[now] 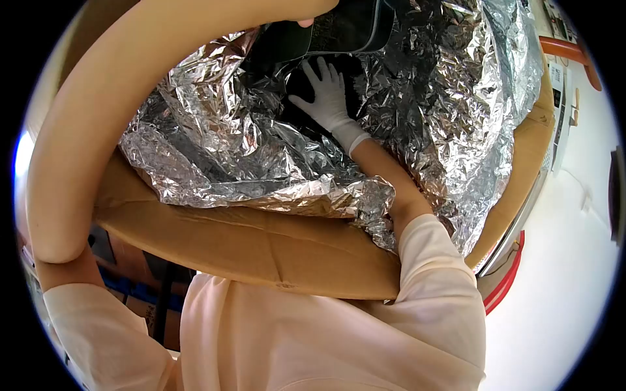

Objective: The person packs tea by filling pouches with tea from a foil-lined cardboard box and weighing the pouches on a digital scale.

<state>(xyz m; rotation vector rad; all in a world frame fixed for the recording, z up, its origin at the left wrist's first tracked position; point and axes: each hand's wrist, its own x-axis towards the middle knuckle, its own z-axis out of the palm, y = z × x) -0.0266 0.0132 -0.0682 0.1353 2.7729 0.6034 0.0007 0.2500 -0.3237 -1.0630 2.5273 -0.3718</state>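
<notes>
My right hand (324, 98) wears a white glove and reaches down into a foil-lined cardboard box. Its fingers are spread over a dark surface (352, 78) at the bottom, with nothing gripped; whether the palm presses on it is hard to tell. Just beyond the fingertips sits a black, smooth-edged object (349, 29), partly cut off by the top of the view. My left arm curves across the upper left, and my left hand (318, 5) is at the top edge beside that black object, its fingers mostly out of sight. Crumpled silver foil (228, 130) surrounds the dark middle.
The cardboard box's flap (261, 244) bulges toward my body. More cardboard (521, 176) edges the foil on the right. Farther right are an orange-brown bar (564, 50), a red curved strip (512, 277) and a white surface (554, 260). Dark and blue items lie below at left.
</notes>
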